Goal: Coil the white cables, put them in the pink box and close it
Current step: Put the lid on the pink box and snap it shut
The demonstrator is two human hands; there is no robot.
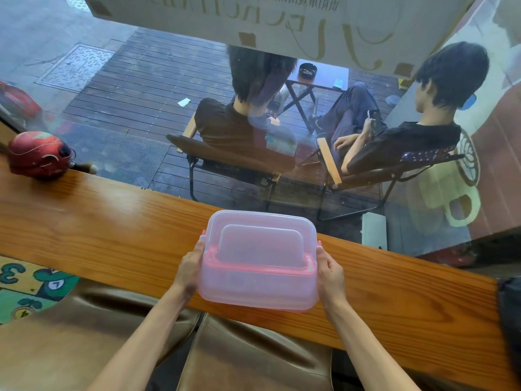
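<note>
floor mat (31,280) left of left hand: digits "3", "7", "4" | window sign (253,18) above hands: lettering mirrored, unreadable

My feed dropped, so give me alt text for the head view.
Both hands, left hand and right hand, grip the sides of a lidded pink box on a wooden counter by a window; no cables visible.

Translucent pink box (258,277), rectangular with rounded corners, clear lid on top with a raised centre panel, brighter pink handle band across the lid's near side, lid seated, box upright over the near edge of the wooden table (112,238), contents not discernible
</note>
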